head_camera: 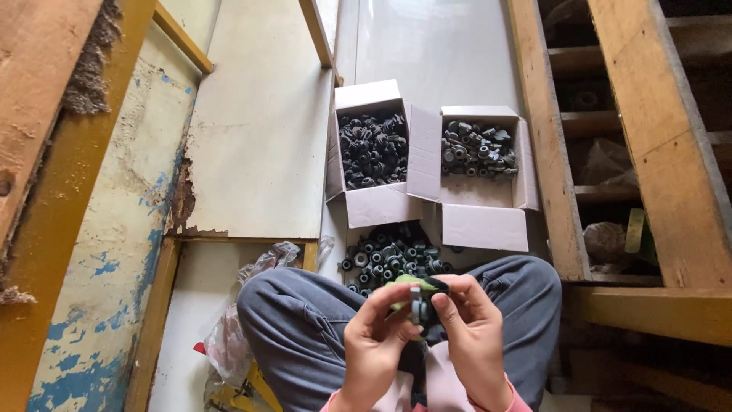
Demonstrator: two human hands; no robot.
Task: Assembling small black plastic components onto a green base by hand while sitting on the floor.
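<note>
Pinched between the fingertips of both hands, above the lap: a small dark grey part (418, 307), round-edged and dull like rubber or plastic, held upright. Left hand (371, 336) closed on its left side, thumb and forefinger pressing; right hand (471, 329) closed on its right side and top, forefinger curled over. Both grips narrow, tight on the part. Just behind the fingers, a scrap of soft bright green (402, 284), touching the part. Below, crossed legs in grey trousers (297, 328), smooth cloth. Ahead on the pale floor, a loose pile of ring-shaped dark parts (393, 258), near the knees. Beyond, two open white cardboard boxes side by side, touching: left box (381, 204) heaped with black parts, right box (485, 225) part-filled with greyer ones. At left, crumpled clear plastic bag (229, 336).
</note>
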